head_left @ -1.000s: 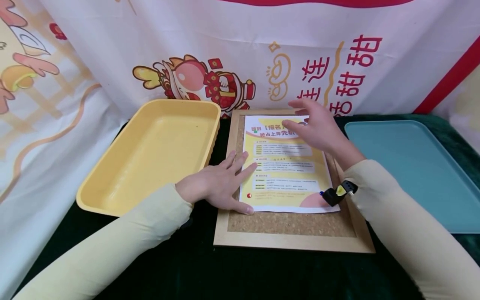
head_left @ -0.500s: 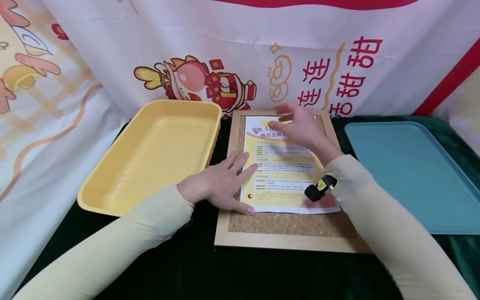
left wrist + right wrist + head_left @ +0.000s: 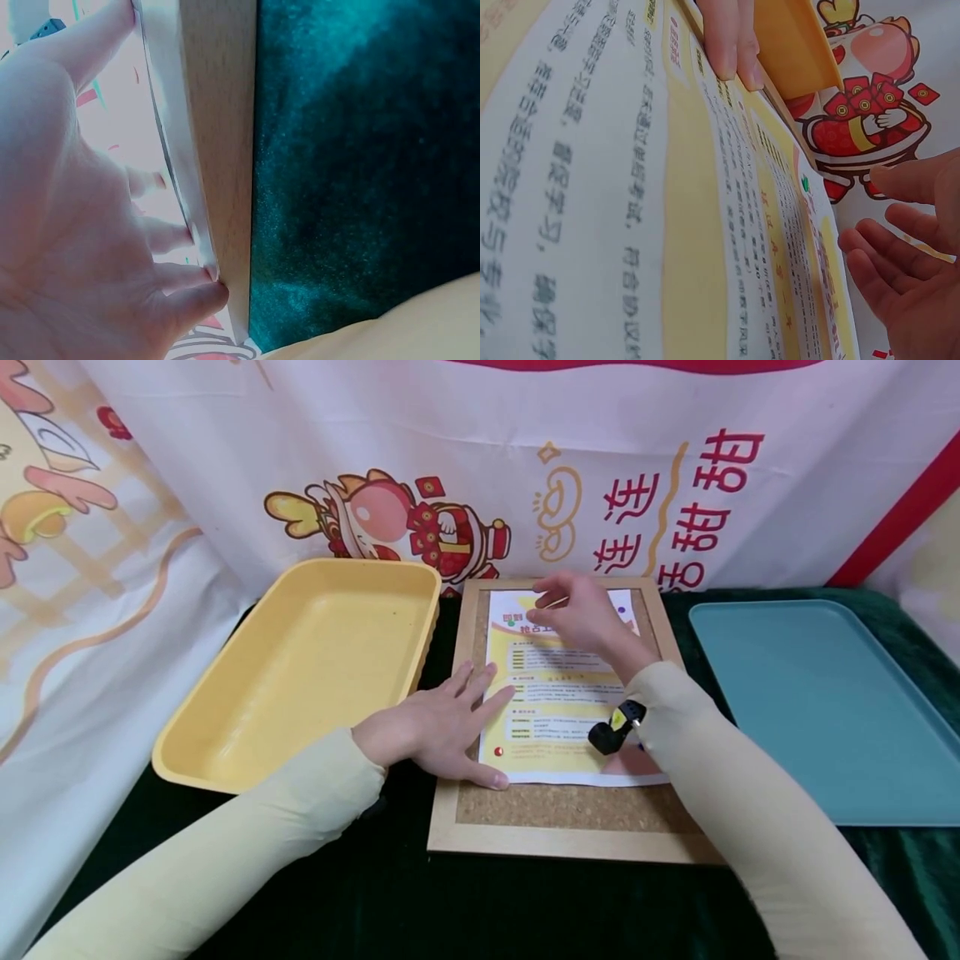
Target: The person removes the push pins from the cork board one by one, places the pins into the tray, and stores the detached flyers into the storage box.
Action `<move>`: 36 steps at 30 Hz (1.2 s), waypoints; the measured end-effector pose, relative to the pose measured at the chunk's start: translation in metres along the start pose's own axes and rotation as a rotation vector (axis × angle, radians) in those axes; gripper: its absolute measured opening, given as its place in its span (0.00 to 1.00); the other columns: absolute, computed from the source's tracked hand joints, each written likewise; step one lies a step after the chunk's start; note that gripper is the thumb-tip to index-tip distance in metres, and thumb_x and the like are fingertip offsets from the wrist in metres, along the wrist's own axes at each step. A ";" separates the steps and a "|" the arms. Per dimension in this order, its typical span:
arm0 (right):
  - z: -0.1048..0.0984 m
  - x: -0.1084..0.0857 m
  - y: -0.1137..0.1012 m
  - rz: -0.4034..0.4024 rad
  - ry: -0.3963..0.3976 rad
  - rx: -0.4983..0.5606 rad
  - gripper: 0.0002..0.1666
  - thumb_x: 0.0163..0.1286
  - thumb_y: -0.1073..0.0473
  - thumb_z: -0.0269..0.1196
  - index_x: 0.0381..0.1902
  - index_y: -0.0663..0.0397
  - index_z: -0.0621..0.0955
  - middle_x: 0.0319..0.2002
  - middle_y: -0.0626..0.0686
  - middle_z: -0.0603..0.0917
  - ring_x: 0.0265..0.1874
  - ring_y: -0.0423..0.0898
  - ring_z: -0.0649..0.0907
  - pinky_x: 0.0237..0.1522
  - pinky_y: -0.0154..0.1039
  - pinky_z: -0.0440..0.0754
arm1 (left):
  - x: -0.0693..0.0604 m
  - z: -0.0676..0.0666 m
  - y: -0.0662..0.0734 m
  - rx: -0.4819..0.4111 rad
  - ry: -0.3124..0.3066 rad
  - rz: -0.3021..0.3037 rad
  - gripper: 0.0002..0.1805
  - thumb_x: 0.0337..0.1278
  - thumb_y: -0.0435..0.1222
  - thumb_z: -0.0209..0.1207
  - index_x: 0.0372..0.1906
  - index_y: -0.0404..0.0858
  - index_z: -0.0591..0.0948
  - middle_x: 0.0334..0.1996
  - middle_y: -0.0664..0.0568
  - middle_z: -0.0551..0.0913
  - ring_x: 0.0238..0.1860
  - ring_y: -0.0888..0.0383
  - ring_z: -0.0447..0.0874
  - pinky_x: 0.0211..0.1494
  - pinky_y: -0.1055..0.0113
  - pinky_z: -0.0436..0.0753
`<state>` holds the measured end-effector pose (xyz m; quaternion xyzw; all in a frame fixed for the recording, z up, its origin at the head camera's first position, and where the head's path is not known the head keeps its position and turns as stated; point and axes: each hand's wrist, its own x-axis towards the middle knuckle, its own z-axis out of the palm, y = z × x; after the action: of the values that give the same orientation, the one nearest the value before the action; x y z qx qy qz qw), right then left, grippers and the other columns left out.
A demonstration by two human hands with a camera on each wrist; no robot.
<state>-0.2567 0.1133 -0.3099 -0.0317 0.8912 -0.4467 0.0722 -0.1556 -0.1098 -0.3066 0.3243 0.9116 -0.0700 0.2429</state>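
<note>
A yellow and white printed sheet [image 3: 562, 693] lies on a wood-framed cork board [image 3: 585, 806]. My left hand [image 3: 438, 722] rests spread over the sheet's left edge and the frame; in the left wrist view the hand [image 3: 82, 217] has its fingertips along the wooden edge. Over the sheet's top part is my right hand [image 3: 585, 618], fingers loosely bent; the right wrist view shows this hand [image 3: 907, 277] with nothing in it. Small coloured spots, pin-like, sit near the corners: green [image 3: 511, 623], red [image 3: 498, 751] and blue [image 3: 621, 609].
Left of the board stands a deep yellow tray [image 3: 300, 668]; a flat teal tray [image 3: 825, 710] lies to its right. Dark green cloth [image 3: 375, 893] covers the table. A white printed curtain [image 3: 465, 427] hangs behind.
My right hand and forearm have moved left across the top of the sheet, uncovering its upper right corner. My left hand has stayed in place.
</note>
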 end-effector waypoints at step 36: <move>0.035 0.026 0.014 0.075 -0.025 0.168 0.15 0.78 0.57 0.65 0.59 0.49 0.84 0.55 0.52 0.85 0.52 0.50 0.80 0.64 0.47 0.76 | -0.002 -0.001 0.001 -0.008 0.010 0.010 0.63 0.61 0.78 0.52 0.89 0.51 0.39 0.88 0.43 0.29 0.88 0.37 0.28 0.87 0.45 0.54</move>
<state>-0.2765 0.0904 -0.3445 0.0025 0.8501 -0.5166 0.1024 -0.1543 -0.1102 -0.3050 0.3284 0.9114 -0.0632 0.2400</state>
